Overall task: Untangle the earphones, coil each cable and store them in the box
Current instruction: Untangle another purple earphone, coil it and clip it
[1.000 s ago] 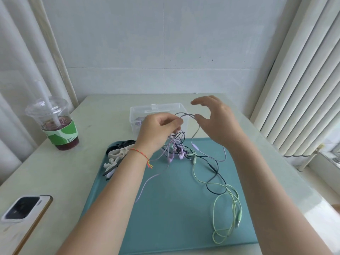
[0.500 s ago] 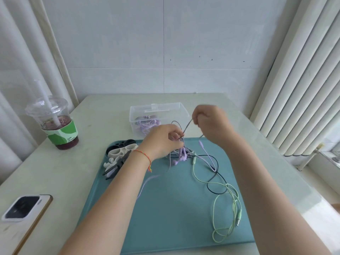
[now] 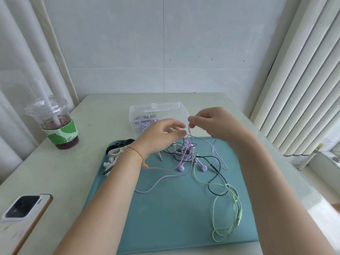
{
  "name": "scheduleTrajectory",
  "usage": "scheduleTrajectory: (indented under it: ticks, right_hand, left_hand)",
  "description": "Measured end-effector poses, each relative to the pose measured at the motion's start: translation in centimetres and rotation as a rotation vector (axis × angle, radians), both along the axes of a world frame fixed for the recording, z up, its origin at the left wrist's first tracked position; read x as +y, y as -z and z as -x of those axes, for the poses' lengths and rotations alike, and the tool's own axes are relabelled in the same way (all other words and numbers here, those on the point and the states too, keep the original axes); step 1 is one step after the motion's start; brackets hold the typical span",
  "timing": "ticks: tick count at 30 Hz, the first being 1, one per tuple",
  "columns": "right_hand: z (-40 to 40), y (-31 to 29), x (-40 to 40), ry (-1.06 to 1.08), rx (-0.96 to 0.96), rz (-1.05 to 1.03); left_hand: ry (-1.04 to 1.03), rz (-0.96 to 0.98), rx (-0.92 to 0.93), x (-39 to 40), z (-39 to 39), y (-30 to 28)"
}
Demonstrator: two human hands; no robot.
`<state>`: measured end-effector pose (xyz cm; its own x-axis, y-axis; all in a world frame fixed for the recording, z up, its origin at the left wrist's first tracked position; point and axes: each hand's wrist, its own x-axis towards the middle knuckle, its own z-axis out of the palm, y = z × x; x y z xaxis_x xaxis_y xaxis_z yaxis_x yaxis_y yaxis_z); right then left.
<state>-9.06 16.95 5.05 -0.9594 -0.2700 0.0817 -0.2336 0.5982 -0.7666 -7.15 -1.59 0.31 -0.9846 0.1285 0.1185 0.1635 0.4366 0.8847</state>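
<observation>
Right hand [image 3: 217,124] pinching cable strand; left hand [image 3: 161,137] loose, empty. Earphone tangle [image 3: 185,153], mat's far edge: limp, light; I'd grip near knot.

Cable tangle [image 3: 185,153] before box [image 3: 159,112]

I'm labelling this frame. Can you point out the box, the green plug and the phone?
box [image 3: 184,109]: head view, right part of its clear rim.
green plug [image 3: 239,219]: head view, its pale green sleeve.
phone [image 3: 22,208]: head view, its dark camera block.
</observation>
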Motion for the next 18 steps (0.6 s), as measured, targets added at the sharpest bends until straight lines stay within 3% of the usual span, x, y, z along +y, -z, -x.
scheduleTrajectory:
  ticks: [2,5,11,14,18]
  right_hand:
    - [-0.1,-0.1,-0.2,-0.052,0.053,0.089]
    - [-0.1,-0.3,-0.3,-0.032,0.141,0.409]
    - [-0.3,-1.6,0.8,0.185,0.263,0.756]
    - [-0.1,-2.0,2.2,0.264,0.296,0.532]
    - [-0.2,-1.7,2.9,0.022,0.039,-0.191]
  left_hand:
    - [0.033,-0.012,0.027,0.6,0.0,0.2]
    - [0.051,0.092,0.028,1.2,0.1,1.0]
    - [-0.189,0.402,-0.001,-0.5,0.6,1.3]
    - [-0.183,0.438,-0.071,-1.5,0.7,1.5]
    - [0.019,0.303,-0.178,-1.8,0.1,0.5]
